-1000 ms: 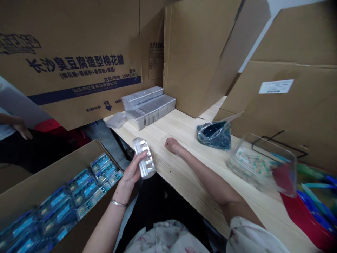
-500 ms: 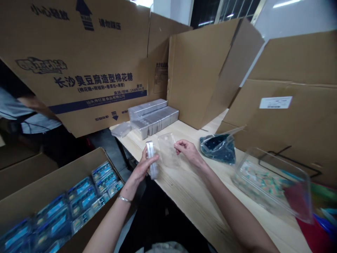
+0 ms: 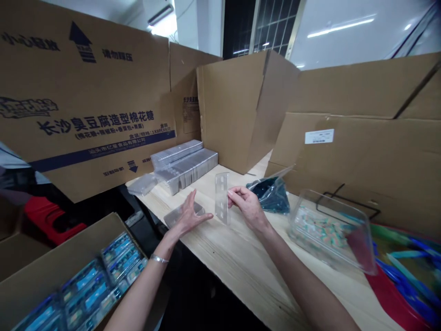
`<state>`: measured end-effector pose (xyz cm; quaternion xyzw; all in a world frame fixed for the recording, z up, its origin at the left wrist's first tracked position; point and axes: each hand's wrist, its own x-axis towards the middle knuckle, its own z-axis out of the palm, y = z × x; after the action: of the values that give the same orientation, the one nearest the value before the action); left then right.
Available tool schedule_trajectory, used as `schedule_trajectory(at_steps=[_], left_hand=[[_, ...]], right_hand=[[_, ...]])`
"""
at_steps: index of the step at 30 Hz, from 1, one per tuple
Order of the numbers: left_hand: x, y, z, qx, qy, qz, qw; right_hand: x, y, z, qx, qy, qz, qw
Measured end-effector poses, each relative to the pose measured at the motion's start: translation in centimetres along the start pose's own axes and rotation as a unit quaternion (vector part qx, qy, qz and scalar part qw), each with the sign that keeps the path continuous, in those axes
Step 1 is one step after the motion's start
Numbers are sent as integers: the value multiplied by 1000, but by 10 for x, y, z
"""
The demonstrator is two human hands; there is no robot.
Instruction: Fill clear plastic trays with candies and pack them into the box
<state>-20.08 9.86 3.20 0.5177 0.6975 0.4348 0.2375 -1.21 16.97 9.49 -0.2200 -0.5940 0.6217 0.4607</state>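
Note:
My right hand [image 3: 246, 208] pinches a clear plastic tray [image 3: 222, 197] by its edge and holds it upright above the pale wooden table [image 3: 241, 257]. My left hand [image 3: 189, 217] lies with fingers stretched out over a second clear plastic tray [image 3: 174, 214] that rests flat near the table's left edge. A silver bracelet sits on my left wrist.
Stacks of clear trays [image 3: 184, 163] stand at the back of the table. A dark blue plastic bag [image 3: 270, 193] and a clear tub of small packets [image 3: 327, 227] lie to the right. Large cardboard boxes [image 3: 86, 101] wall the table; an open carton of blue packs [image 3: 79, 289] sits lower left.
My left hand has laid its tray flat on the table and opened over it. My right hand has turned its clear tray upright. The view has tilted upward.

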Motion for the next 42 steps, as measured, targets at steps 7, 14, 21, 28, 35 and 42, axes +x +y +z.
schedule_trajectory(at_steps=[7, 14, 21, 28, 35, 42], left_hand=[[-24, 53, 28, -475, -89, -6, 876], [-34, 54, 23, -482, -128, 1, 867], [-36, 58, 23, -470, -145, 2, 871], [-38, 59, 24, -469, -138, -5, 872], [-36, 56, 28, -459, -131, -13, 878], [-35, 54, 28, -435, -131, -5, 891]], right_hand=[[-12, -4, 23, 53, -68, 67, 994], [-15, -9, 18, 69, -126, 95, 985], [-17, -10, 19, 63, -115, 96, 987], [-18, -8, 19, 41, -88, 91, 991], [-18, -11, 19, 20, -76, 99, 992], [-18, -11, 10, 7, -108, 75, 991]])
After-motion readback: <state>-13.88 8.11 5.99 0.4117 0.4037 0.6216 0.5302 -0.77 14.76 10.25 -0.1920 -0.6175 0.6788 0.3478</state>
